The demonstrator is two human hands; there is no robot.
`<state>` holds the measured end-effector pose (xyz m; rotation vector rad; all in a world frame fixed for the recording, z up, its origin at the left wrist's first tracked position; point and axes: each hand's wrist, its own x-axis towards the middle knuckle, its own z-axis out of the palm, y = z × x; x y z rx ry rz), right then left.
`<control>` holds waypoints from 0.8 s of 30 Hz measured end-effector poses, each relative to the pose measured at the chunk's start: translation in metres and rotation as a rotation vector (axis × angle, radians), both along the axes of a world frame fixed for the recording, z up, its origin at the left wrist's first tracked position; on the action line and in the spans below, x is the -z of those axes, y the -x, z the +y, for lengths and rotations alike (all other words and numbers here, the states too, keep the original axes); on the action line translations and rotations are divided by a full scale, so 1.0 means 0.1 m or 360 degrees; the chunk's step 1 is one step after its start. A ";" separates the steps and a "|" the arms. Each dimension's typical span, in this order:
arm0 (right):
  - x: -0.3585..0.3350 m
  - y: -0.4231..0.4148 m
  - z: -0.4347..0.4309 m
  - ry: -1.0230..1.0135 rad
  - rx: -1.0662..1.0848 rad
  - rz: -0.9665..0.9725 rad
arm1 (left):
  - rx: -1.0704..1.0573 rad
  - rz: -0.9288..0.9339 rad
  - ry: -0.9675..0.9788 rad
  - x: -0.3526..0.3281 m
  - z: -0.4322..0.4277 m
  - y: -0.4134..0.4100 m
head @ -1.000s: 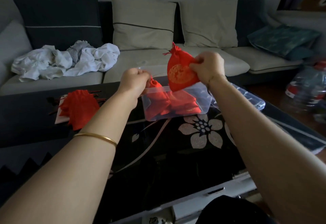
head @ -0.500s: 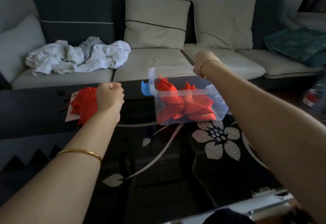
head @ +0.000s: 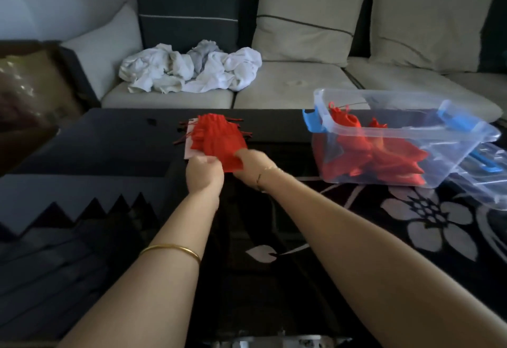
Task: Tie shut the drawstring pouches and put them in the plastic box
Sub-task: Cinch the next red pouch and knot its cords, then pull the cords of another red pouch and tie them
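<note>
A stack of flat red drawstring pouches (head: 216, 137) lies on a pale card at the far middle of the black glass table. My left hand (head: 203, 173) and my right hand (head: 253, 164) meet at the stack's near edge, both pinching the lowest red pouch (head: 231, 162). To the right stands the clear plastic box (head: 466, 139) with blue latches. Several tied red pouches (head: 384, 155) lie inside it, cords sticking up.
The box's clear lid (head: 488, 180) lies behind and right of the box. A sofa with cushions runs along the far side, with a heap of white cloth (head: 189, 69) on its seat. White flower patterns (head: 439, 221) mark the table at the right.
The pouch my right hand held over the box now lies in the box. Both hands have moved left to the stack and taken hold of another pouch. The view has swung left.
</note>
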<state>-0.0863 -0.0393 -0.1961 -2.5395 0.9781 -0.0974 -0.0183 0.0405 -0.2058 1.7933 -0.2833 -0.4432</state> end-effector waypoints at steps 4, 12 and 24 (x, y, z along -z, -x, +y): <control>0.27 0.00 0.07 0.0255 0.0019 0.0073 | 0.0063 -0.0008 -0.0053 0.04 -0.01 -0.07; 0.37 0.34 0.24 0.0540 -0.0182 0.0061 | 0.0133 0.0011 -0.0341 0.15 0.14 -0.02; 0.31 0.67 0.36 0.0162 -0.0232 -0.0168 | 0.0467 0.0201 -0.0264 0.06 0.27 0.25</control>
